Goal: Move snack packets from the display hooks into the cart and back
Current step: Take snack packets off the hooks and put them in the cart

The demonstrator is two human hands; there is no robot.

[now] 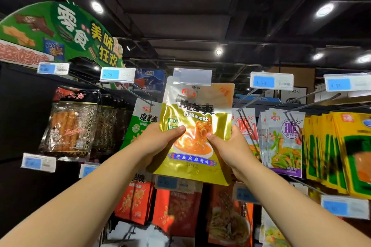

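Overhead: a clear tag holder (192, 77) sat just above the top edge of the gold packet (197, 118), at frame centre.
Room: open space lay only toward the camera; hanging rows closed in at both sides and below.
Neighbours: green packet (144, 118) just left, purple-trimmed packets (287, 140) just right, orange packets (136, 200) beneath.
Gold packet: upright, between both grips.
Left grip (160, 140): clamped on its left edge, thumb in front.
Right grip (228, 144): clamped on its right edge, thumb in front.
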